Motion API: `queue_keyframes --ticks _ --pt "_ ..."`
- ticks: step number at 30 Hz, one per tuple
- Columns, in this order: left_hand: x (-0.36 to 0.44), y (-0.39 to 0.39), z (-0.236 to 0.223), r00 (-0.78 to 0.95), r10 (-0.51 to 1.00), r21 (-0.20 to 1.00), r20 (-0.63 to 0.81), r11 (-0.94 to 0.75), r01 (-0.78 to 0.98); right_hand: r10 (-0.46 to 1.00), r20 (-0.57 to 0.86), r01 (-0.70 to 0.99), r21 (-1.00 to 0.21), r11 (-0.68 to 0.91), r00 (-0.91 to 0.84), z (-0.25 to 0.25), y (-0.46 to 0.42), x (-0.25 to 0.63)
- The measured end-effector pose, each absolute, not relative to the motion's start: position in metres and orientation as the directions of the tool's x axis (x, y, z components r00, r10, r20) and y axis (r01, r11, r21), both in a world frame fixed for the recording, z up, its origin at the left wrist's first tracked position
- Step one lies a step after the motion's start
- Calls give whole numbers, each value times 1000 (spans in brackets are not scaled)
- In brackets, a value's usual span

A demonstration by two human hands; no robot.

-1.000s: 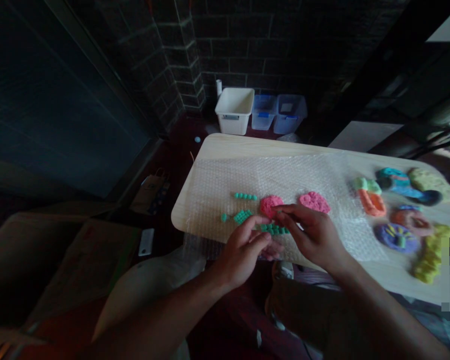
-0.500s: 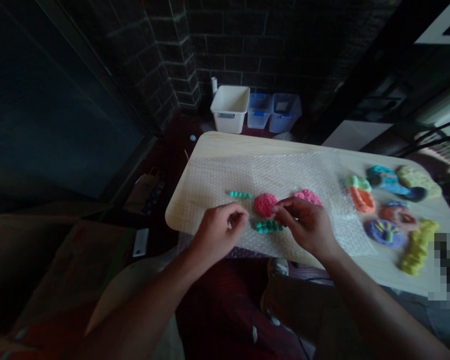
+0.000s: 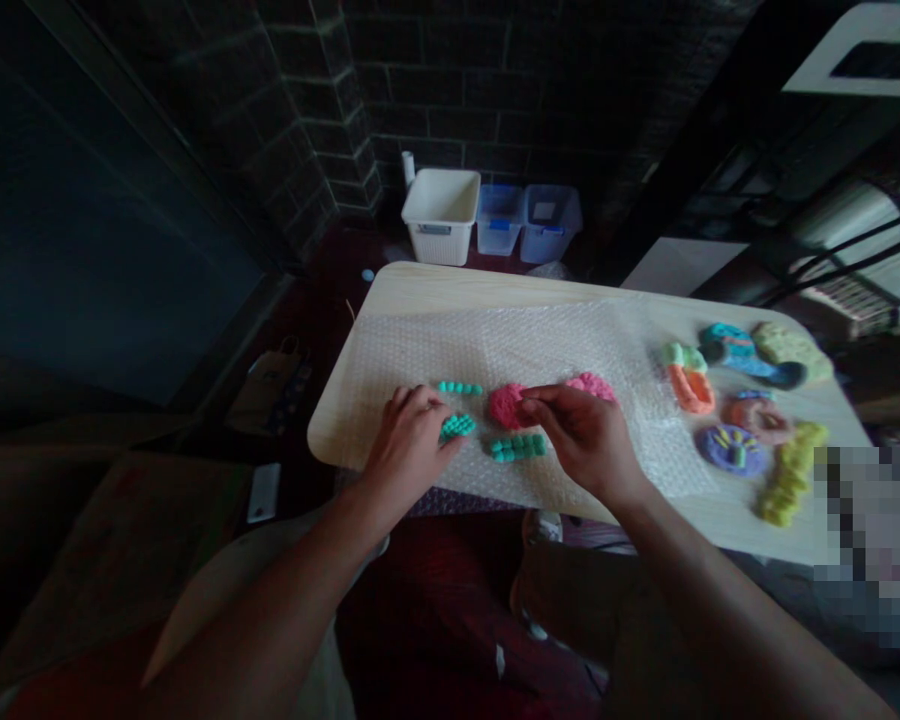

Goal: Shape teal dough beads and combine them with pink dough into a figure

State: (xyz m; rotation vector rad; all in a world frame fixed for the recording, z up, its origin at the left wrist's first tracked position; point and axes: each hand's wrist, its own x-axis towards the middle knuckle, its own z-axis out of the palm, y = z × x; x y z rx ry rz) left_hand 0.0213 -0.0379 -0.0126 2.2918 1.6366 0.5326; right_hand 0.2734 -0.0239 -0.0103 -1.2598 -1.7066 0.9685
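Dark brick, pale tabletop: our hands among green and pink clay

Behind the pale wooden table [image 3: 450,281], a dark brick wall [image 3: 450,90] fills the top of the frame, with a white bin [image 3: 441,215] and two translucent bins [image 3: 499,222] on the floor at upper centre. Bubble wrap [image 3: 420,345] covers much of the tabletop, and we have both hands over it.

Our left hand [image 3: 409,440], left of centre, is open, its fingers loosely curved at the green diamond-shaped bead cluster [image 3: 459,427]; we cannot tell whether they touch it. Our right hand [image 3: 589,440] has thumb and fingertips pinched together over the right edge of the round pink clump [image 3: 504,407], and we cannot tell whether anything small sits between them.

Just above the diamond lies a green bead row [image 3: 460,388]; to its right, below the pink clump, is a green double-row block [image 3: 518,447]. Another pink clump [image 3: 594,384] shows partly behind our right hand. Toward the table's right end we see an orange-and-green piece [image 3: 690,385], a purple disc [image 3: 731,450] with yellow strokes and a lumpy yellow strip [image 3: 795,470].
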Motion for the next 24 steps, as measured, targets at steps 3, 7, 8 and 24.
queue_keyframes --ticks 3,7,8,24 --pt "24 -37 -14 301 943 440 143 -333 834 973 131 370 -909 194 -189 -10 -25 274" --pt "27 -37 -11 308 940 506 148 -339 793 976 141 380 -904 195 -165 -12 -23 274" --pt "28 -38 -10 302 940 527 157 -339 779 974 157 378 -902 208 -163 -13 -22 274" --pt "30 -36 1 234 926 694 295 -376 614 985 99 280 -950 136 -143 -10 -21 268"
